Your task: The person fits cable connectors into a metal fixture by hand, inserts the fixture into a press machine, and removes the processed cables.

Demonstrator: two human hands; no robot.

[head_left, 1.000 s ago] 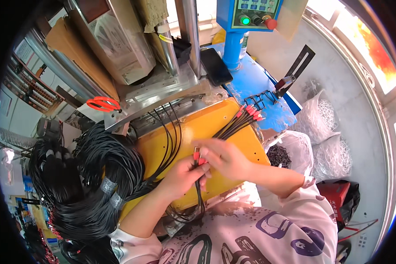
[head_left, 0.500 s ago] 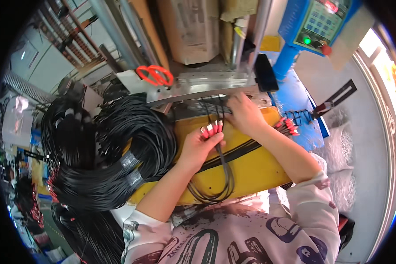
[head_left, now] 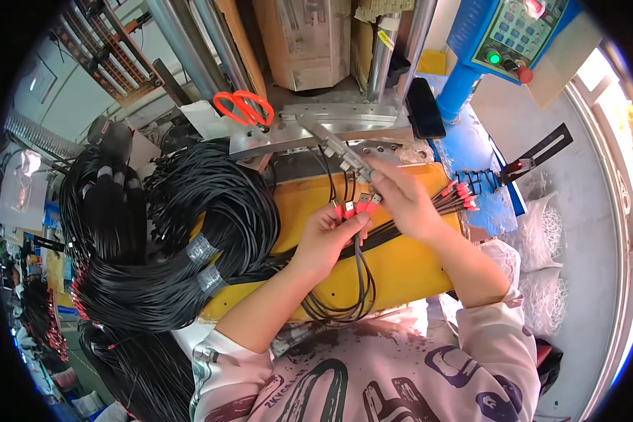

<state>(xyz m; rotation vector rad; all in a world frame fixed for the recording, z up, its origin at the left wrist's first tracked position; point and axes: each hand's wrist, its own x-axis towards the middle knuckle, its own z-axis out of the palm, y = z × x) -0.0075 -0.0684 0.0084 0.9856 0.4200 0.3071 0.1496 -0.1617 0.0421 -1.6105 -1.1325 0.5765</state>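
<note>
My left hand grips a few black cables with red-capped plug ends, held upright over the yellow work surface. My right hand pinches one plug end just above the left hand, next to the metal fixture where other black cables hang. The cables loop down toward my lap.
Large bundles of black cable lie at the left. Finished red-tipped cables lie at the right of the yellow surface. Orange scissors rest on the metal plate behind. A blue control box stands at the upper right; plastic bags at the right.
The view has swung left and closer to the fixture. Both hands have risen with the cable ends from the yellow surface's middle to the metal fixture.
</note>
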